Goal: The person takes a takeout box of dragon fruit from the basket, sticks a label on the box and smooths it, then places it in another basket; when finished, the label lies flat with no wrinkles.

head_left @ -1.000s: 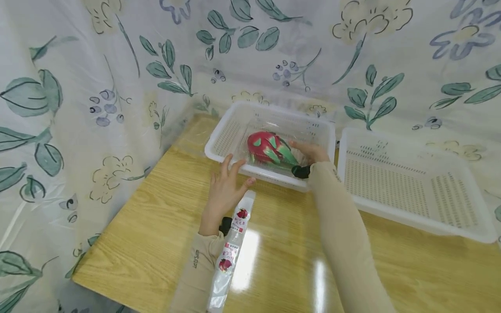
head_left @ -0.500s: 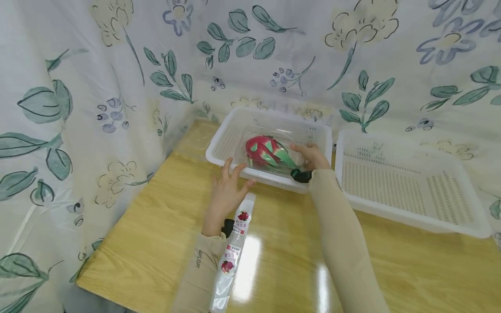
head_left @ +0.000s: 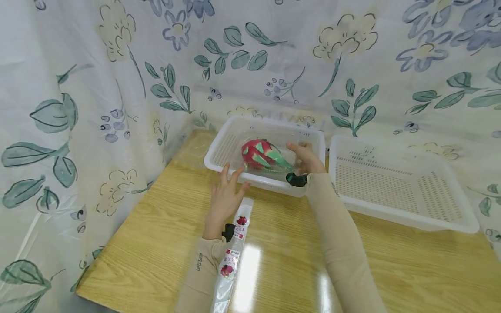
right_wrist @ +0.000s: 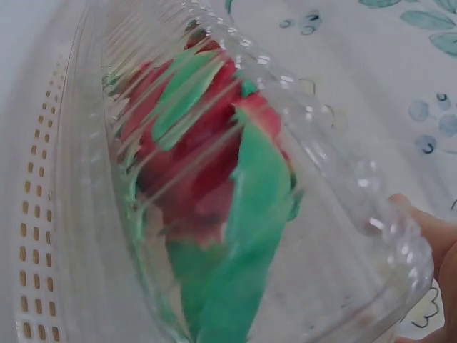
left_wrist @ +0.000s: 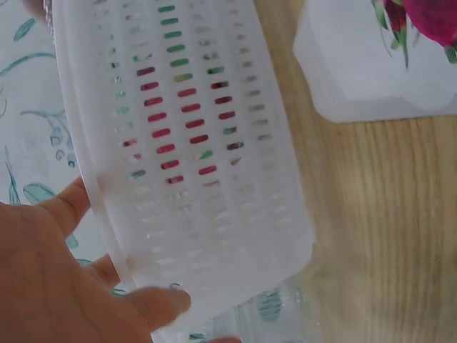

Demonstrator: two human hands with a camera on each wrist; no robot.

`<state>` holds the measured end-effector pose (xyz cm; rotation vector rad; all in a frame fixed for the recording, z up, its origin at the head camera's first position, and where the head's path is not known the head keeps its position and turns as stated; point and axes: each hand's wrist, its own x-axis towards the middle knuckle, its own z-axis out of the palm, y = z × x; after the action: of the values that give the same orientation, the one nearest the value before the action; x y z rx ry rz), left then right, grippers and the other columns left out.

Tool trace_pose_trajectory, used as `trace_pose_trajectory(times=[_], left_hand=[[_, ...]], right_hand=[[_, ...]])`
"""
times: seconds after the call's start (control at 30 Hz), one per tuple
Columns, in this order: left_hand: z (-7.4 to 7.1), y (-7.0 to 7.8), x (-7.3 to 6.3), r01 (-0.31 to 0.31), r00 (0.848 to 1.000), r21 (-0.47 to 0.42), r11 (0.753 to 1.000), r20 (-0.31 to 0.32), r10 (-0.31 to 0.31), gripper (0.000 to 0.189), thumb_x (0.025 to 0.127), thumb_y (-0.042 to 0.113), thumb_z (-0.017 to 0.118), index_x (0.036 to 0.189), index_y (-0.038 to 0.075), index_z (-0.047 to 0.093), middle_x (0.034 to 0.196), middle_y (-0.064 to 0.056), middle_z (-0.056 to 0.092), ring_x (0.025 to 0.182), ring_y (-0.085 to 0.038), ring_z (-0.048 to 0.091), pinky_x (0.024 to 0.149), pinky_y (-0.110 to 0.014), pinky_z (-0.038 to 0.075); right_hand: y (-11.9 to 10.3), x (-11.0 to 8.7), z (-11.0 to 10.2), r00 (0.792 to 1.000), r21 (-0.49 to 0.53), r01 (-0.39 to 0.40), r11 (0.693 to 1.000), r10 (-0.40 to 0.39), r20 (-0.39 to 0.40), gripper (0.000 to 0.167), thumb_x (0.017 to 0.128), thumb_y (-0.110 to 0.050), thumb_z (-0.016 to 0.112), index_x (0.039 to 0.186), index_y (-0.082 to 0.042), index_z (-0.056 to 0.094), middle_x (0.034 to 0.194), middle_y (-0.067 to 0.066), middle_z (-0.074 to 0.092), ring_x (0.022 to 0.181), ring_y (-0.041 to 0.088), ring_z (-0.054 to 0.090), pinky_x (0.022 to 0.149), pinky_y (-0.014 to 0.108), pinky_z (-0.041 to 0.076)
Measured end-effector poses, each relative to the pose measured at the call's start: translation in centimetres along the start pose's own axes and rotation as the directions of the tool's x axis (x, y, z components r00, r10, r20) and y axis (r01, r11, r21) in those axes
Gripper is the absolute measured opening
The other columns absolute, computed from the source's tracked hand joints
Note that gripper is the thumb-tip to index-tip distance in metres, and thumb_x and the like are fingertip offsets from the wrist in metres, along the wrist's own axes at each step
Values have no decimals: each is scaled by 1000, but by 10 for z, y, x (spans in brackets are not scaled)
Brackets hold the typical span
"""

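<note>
A dragon fruit (head_left: 258, 153), red with green tips, lies inside a clear plastic box (right_wrist: 335, 243) in a white perforated basket (head_left: 213, 158). My right hand (head_left: 309, 158) grips the end of this box; the right wrist view has its fingers (right_wrist: 428, 225) around the ridged edge. My left hand (head_left: 224, 202) touches the basket's near left rim with spread, fairly straight fingers. In the left wrist view those fingers (left_wrist: 70, 207) reach behind the rim, and the thumb (left_wrist: 168, 304) lies before the outer wall. Whether the thumb presses the wall, I cannot tell.
Beside the first basket, a second white basket (head_left: 395, 217) stands on the right. A label strip (head_left: 235, 250) printed with dragon fruits lies on the wooden table (head_left: 156, 243) by my left forearm. Clear plastic (head_left: 193, 145) lies behind, near the floral curtain (head_left: 164, 52).
The head view has shifted, so the baskets appear lower and farther left. My right fingers have changed from fairly straight to more curved at the box's end. The left hand stays at the rim.
</note>
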<state>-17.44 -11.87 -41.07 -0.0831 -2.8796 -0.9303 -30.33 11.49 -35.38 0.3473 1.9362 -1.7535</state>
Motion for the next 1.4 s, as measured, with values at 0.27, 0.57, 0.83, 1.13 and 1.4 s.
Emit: trace_pose_trajectory(times=[0.27, 0.57, 0.83, 1.13, 1.4], left_hand=[[2, 9, 7, 83, 997, 14, 996, -5, -83, 72, 97, 66, 18, 155, 24, 23, 165, -7, 6, 142, -59, -4, 95, -88, 4], [-2, 22, 8, 57, 997, -87, 995, -42, -61, 82, 94, 70, 19, 157, 22, -1, 165, -7, 7, 138, -57, 25, 96, -78, 32], [-18, 39, 6, 23, 983, -100, 995, -181, -41, 98, 82, 81, 11, 157, 17, 13, 158, -14, 30, 125, -51, 38, 99, -69, 23], [-27, 47, 17, -266, 963, -456, 850, -156, 218, 100, 82, 83, 22, 156, 16, 15, 161, -12, 21, 146, -40, 22, 115, -66, 19], [-27, 55, 18, -345, 918, -685, 642, -105, 381, 85, 92, 59, 50, 157, 21, 10, 165, -3, 8, 148, -39, 16, 114, -68, 16]], right_hand=[[-8, -9, -6, 999, 20, 41, 999, -40, -36, 82, 98, -43, 49, 154, -22, -7, 162, 15, -7, 144, 54, 8, 109, 76, 12], [-10, -29, -15, 991, 96, 126, 987, -122, -45, 82, 97, -43, 51, 153, -24, -6, 162, 12, -3, 144, 52, 12, 110, 73, 17], [-13, -56, -34, 965, 67, 262, 963, -260, -34, 75, 99, -43, 46, 151, -23, -3, 162, 14, 3, 145, 49, 14, 106, 68, 32], [5, -102, -55, 939, 9, 343, 939, -343, 6, 73, 101, -43, 41, 152, -23, -7, 160, 15, 1, 146, 41, 16, 112, 65, 26], [35, -146, -67, 927, -57, 375, 925, -373, 37, 74, 101, -44, 40, 154, -26, -9, 161, 20, 7, 142, 46, 23, 96, 47, 50]])
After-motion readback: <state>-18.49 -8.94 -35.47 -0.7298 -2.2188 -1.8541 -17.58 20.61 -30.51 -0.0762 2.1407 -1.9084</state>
